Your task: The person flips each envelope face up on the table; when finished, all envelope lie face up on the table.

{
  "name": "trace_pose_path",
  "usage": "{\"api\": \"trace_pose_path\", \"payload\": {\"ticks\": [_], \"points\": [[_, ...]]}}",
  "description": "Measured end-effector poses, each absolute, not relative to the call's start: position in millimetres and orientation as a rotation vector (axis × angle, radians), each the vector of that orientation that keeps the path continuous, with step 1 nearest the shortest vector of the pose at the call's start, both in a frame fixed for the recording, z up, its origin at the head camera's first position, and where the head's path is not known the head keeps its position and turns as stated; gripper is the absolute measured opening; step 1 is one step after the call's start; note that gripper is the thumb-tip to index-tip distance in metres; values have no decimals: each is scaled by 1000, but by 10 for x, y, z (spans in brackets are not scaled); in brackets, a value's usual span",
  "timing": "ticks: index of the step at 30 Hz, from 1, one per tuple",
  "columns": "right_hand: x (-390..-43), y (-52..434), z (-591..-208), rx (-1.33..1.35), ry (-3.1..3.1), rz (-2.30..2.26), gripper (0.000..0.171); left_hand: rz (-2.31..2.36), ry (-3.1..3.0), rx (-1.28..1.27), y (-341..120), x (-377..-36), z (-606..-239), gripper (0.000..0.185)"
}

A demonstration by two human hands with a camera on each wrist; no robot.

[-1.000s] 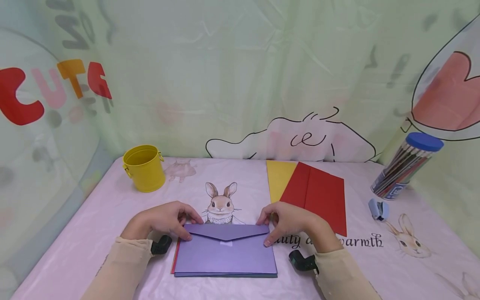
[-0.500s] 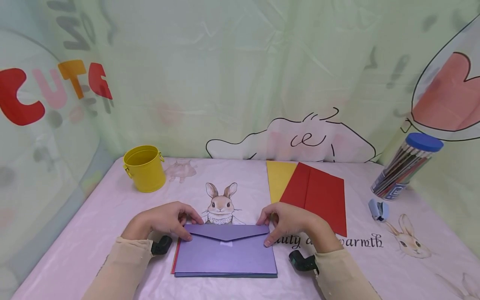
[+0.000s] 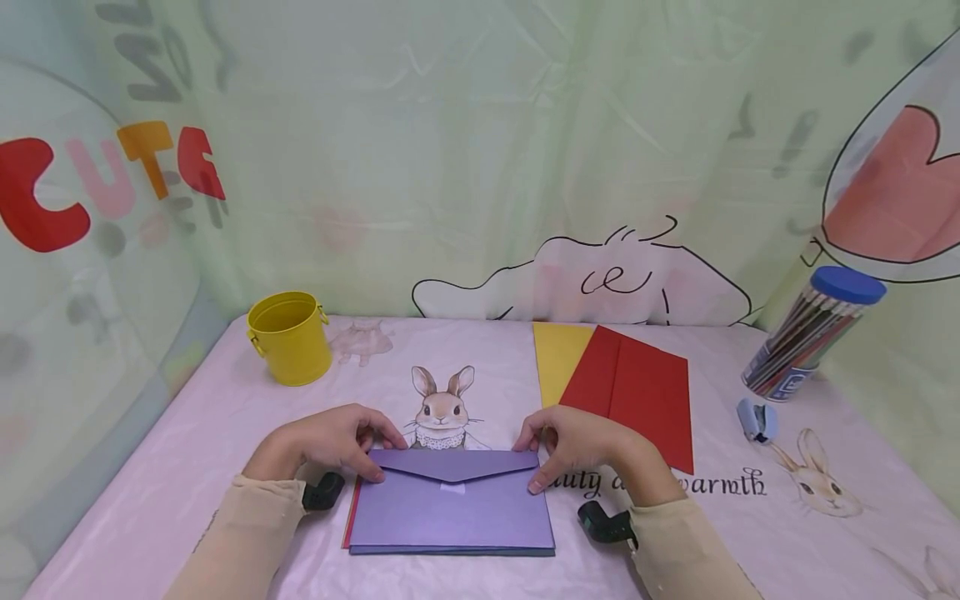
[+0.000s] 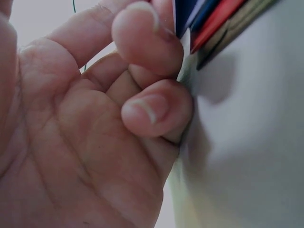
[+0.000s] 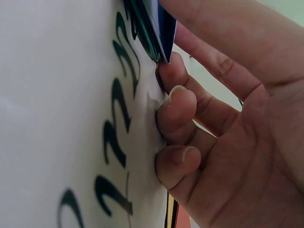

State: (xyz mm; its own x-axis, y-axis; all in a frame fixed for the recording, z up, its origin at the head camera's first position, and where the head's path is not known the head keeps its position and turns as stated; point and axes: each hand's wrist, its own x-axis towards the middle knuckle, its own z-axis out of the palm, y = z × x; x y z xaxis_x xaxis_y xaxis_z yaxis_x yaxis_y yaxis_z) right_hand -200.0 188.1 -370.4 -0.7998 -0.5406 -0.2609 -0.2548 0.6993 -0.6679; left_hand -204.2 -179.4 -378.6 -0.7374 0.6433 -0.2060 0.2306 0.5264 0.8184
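A purple envelope [image 3: 450, 521] with a pointed flap lies on top of a small stack, its flap toward the far side. My left hand [image 3: 330, 437] grips the far left corner, thumb on top and fingers curled at the edge. At the far right corner my right hand [image 3: 581, 437] holds it the same way. A red envelope [image 4: 216, 26] shows among the stacked edges in the left wrist view, near curled fingertips [image 4: 147, 114] on the cloth. In the right wrist view a green envelope [image 5: 145, 31] shows in the stack, beside the right fingers [image 5: 178, 164].
A red envelope [image 3: 648, 400] overlaps a yellow envelope [image 3: 558, 350] behind my right hand. A yellow bucket [image 3: 296, 346] stands at the back left. A light blue stapler [image 3: 757, 419] and a tub of pencils [image 3: 813, 333] with a blue lid stand on the right of the printed tablecloth [image 3: 202, 408].
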Motion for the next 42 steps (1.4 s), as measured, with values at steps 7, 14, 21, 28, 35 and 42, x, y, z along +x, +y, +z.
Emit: {"api": "trace_pose_path", "payload": {"ticks": [7, 14, 21, 28, 35, 42], "points": [[-1998, 1870, -3704, -614, 2465, -880, 38, 1117, 2282, 691, -1799, -2048, -3793, 38], [-2007, 1861, -3714, -618, 2460, -881, 38, 1115, 2274, 699, -1811, -2041, -3782, 37], [-2007, 1885, -3684, -648, 2461, -861, 42, 1134, 2270, 716, -1837, -2039, -3790, 39], [-2067, 2017, -3615, -632, 2554, -969, 42, 1207, 2367, 687, -1808, -2045, -3781, 38], [-2137, 2247, -3584, -373, 2800, -1058, 47, 1309, 2358, 759, -1585, -2051, -3722, 35], [-2166, 2420, -3746, -15, 2837, -1059, 59, 1306, 2294, 884, -1293, -1995, -3745, 36]]}}
